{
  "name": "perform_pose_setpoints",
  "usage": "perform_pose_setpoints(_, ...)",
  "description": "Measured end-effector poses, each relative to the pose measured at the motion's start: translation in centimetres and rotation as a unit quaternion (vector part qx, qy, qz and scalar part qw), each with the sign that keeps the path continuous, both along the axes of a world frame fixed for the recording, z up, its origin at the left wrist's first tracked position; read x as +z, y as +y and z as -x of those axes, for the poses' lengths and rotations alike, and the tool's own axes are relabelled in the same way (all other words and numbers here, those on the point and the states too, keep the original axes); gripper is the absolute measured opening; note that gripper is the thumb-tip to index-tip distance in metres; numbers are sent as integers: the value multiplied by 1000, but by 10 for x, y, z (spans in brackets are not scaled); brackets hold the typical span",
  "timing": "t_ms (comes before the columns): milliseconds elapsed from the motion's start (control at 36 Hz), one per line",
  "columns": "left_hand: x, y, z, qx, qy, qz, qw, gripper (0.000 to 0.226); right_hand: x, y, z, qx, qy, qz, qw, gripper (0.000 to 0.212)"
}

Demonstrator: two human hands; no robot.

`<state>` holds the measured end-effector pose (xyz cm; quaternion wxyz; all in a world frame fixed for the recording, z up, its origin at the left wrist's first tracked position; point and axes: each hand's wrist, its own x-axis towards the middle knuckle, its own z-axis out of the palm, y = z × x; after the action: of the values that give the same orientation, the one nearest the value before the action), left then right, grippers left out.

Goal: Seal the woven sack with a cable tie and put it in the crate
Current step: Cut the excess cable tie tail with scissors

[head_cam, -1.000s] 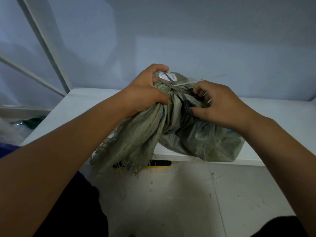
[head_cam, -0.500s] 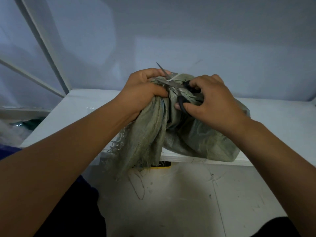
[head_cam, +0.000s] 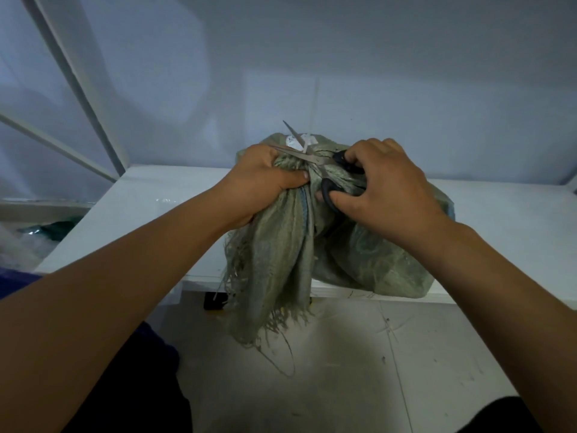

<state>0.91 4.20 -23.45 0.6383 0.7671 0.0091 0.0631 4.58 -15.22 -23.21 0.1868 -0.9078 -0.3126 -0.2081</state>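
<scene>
- Green woven sack (head_cam: 359, 257) sits right at the front edge of the smooth white table (head_cam: 150, 195), with its frayed, stringy mouth dangling over the lip toward the scuffed floor (head_cam: 374, 354).
- Bare tabletop on both sides, wall (head_cam: 406, 89) just behind.
- Left hand (head_cam: 259, 179) is fisted tight round the bunched neck.
- Right hand (head_cam: 381, 185) has its fingers in the black loops of the scissors (head_cam: 313, 160). The thin metal blades are spread, tips pointing up-left over the neck.

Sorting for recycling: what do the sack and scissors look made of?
The sack: seemingly woven plastic strips, dull grey-green; weave grain shows and the hanging edge frays into loose strands. The scissors: blades look like bare metal, pale and glinting; handles look like smooth black plastic.
</scene>
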Motion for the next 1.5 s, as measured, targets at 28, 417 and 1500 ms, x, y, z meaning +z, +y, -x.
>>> perform_pose_setpoints(28, 1, 0, 1, -4, 1, -13, 1000, 22, 0, 0, -1, -1, 3, 2, 1000, 54)
perform_pose_setpoints(417, 21, -9, 9, -10, 30, 2, 999, 19, -3, 8, 2, 36, 94, -69, 993, 53)
perform_pose_setpoints(1500, 13, -2, 2, -5, 63, -56, 996, 13, -12, 10, 0, 42, 98, -69, 992, 52)
